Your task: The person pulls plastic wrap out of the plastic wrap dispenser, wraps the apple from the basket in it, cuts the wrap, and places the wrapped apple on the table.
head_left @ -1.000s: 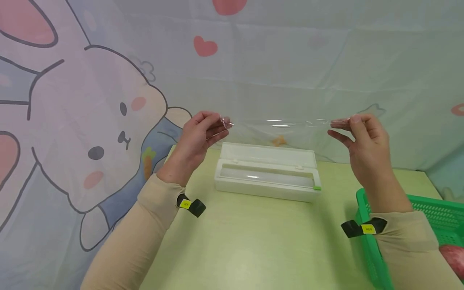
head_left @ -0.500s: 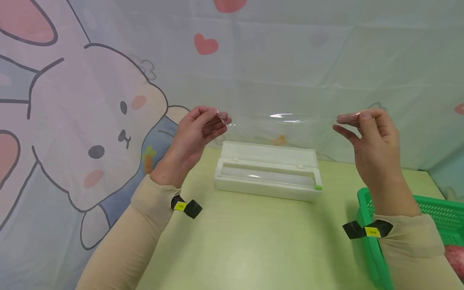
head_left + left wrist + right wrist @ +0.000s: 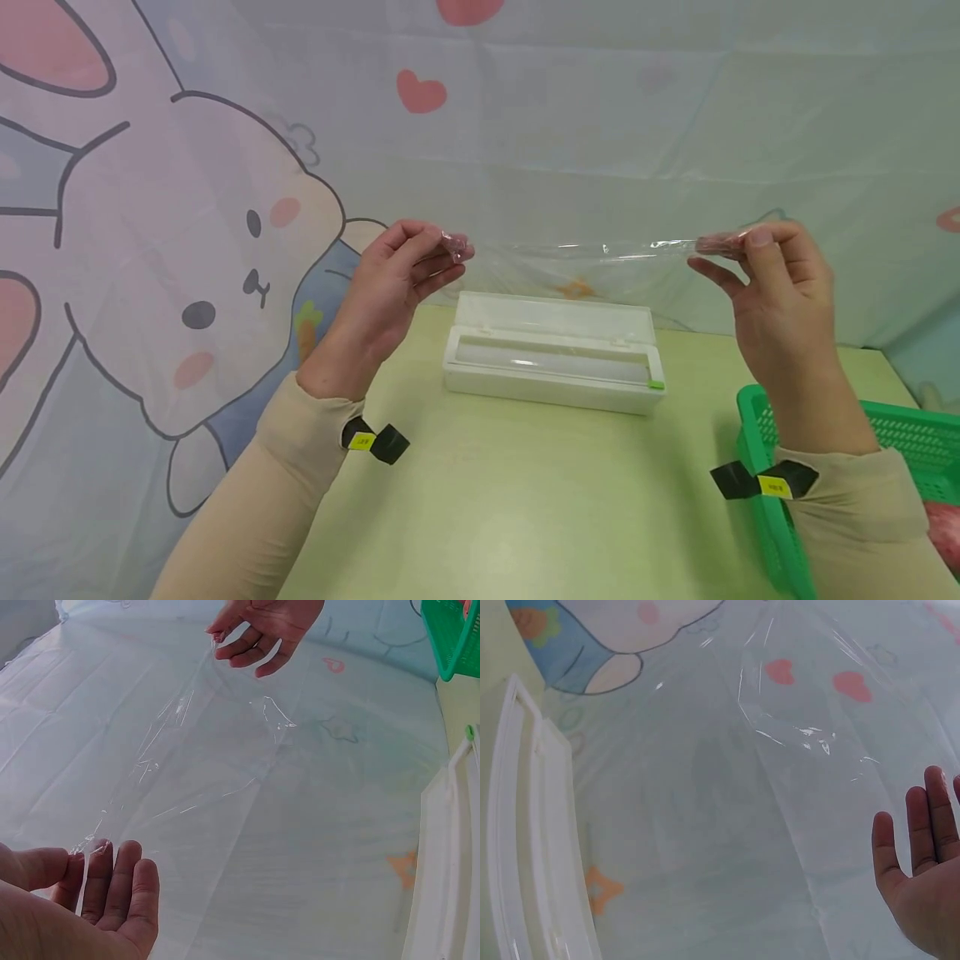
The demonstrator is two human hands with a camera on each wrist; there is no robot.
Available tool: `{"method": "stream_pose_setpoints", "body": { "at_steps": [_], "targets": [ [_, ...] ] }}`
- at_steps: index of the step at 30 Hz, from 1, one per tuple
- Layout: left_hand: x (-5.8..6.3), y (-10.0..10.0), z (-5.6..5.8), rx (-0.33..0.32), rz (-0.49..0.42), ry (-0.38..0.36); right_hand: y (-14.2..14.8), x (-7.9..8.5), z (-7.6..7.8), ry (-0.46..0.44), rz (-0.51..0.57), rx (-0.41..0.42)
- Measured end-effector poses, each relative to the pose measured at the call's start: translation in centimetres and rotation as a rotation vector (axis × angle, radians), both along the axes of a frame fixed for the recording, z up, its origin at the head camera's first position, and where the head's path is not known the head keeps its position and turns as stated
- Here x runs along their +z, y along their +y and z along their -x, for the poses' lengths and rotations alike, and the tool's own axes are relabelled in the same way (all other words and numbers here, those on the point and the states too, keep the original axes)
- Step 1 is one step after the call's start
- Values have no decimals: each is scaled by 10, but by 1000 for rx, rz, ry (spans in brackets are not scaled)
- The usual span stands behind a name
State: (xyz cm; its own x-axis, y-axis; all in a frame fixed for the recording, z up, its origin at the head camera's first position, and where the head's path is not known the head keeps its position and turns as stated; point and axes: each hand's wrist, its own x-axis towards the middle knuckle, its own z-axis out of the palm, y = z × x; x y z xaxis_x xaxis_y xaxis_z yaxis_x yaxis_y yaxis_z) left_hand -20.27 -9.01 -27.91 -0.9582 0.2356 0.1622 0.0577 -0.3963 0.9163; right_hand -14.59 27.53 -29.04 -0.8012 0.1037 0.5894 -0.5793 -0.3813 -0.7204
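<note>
A clear sheet of plastic wrap stretches between my two hands, raised above the far part of the table. My left hand pinches one end between thumb and forefinger, its other fingers loosely spread. At the other end, my right hand pinches the wrap the same way. In the left wrist view the film fans out in creases between both hands. Below it stands a white plastic wrap box, its lid raised at the back and a roll inside. A green slider sits at the box's right front corner.
A green basket stands at the right of the pale green table, with a reddish round thing in it, partly behind the right sleeve. A printed cloth with a cartoon rabbit hangs behind and to the left.
My hands have drawn slightly apart, the right one moving right and the left one a little left and up. The film between them now hangs in looser creases. The box has stayed in place.
</note>
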Motion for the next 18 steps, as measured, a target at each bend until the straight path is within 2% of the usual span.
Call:
{"method": "stream_pose_setpoints", "body": {
  "at_steps": [3, 10, 18],
  "targets": [
    [-2, -2, -3, -7, -1, 4, 1, -3, -2, 15, 8, 61],
    [-8, -9, -15, -18, 24, 11, -1, -11, -11, 60, -17, 76],
    [-22, -20, -41, -10, 135, 40, -4, -36, -36, 133, -39, 137]
  ]
}}
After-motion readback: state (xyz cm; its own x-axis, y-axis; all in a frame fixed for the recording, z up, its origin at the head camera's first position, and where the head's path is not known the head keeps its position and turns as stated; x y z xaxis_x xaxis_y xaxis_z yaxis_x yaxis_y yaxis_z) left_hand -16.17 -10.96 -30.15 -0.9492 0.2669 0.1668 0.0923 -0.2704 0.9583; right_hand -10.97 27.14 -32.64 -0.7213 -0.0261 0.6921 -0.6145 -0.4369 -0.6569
